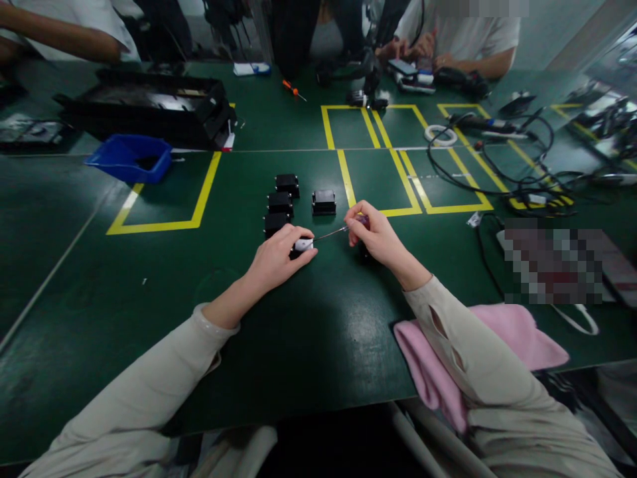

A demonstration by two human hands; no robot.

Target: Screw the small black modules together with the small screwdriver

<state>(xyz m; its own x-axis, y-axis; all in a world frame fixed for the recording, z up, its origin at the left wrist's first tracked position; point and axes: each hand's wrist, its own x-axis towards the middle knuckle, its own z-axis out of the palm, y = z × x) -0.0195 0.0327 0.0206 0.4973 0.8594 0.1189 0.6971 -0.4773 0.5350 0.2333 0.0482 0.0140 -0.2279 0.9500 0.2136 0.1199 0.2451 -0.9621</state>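
My left hand is closed on a small black part with a white face, pressing it against the green table. My right hand grips a small screwdriver by its dark red handle. The thin metal shaft points left, and its tip touches the white face of the part. Just beyond my left hand, three small black blocks stand in a short column. A fourth black block sits to their right.
A pink cloth lies under my right forearm. A blue bin and a black tray stand at the far left. Cables and a tape roll lie at the right. Other people's hands work at the far edge.
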